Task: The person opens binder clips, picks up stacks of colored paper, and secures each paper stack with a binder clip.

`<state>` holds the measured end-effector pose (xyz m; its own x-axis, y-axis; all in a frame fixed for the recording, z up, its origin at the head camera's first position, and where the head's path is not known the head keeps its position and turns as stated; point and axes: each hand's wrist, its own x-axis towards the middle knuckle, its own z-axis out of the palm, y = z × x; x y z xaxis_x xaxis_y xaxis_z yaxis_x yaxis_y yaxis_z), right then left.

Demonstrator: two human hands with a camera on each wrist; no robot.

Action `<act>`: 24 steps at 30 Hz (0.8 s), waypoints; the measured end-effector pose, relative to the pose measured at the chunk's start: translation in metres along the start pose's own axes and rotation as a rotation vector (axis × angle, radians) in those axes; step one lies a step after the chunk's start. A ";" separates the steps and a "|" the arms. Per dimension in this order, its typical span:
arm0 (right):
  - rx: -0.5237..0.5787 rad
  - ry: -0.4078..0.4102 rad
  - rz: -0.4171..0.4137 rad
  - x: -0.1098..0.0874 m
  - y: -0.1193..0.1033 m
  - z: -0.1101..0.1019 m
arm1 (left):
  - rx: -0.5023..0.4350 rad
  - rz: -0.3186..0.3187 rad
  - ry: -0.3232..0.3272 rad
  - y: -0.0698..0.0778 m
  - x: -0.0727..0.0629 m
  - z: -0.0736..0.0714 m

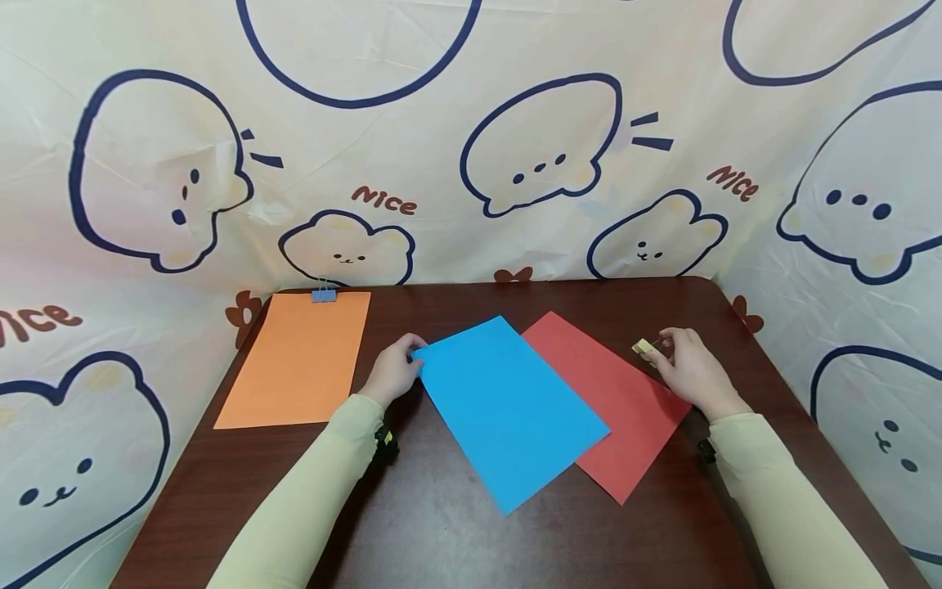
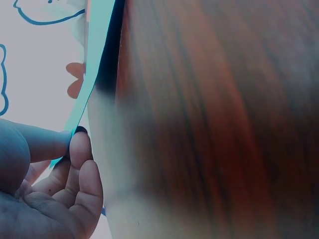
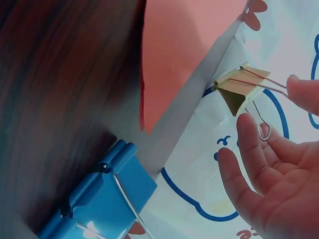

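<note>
At the upper left corner of a blue sheet of paper (image 1: 508, 409), my left hand (image 1: 393, 370) pinches the edge between thumb and fingertips. In the left wrist view that sheet (image 2: 99, 59) is tilted up off the table. My right hand (image 1: 692, 368) holds a yellow binder clip (image 3: 242, 84) by its wire handles, between thumb and fingers. A red sheet (image 1: 603, 384) lies partly under the blue one, its right corner close below my right hand. The right wrist view also shows a large blue binder clip (image 3: 99, 194) on the table, hidden in the head view.
On the left of the dark brown table (image 1: 419, 540) lies an orange sheet (image 1: 302, 360) with a blue binder clip (image 1: 324, 295) at its top edge. A cloth printed with bear drawings (image 1: 515, 245) encloses the back and sides.
</note>
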<state>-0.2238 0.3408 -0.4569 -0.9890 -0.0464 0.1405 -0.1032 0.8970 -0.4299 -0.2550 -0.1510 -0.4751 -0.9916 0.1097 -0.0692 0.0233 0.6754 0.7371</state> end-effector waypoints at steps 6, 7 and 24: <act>0.017 0.000 0.017 0.002 -0.005 0.001 | 0.004 0.018 -0.019 0.003 0.001 0.003; 0.021 0.001 0.020 0.002 -0.006 0.001 | 0.006 0.022 -0.021 0.003 0.001 0.004; 0.002 0.111 -0.163 0.005 -0.013 0.012 | 0.024 0.055 -0.026 0.010 0.004 0.012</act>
<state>-0.2284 0.3234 -0.4611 -0.9414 -0.1424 0.3057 -0.2616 0.8804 -0.3955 -0.2574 -0.1346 -0.4761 -0.9851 0.1656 -0.0471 0.0806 0.6850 0.7240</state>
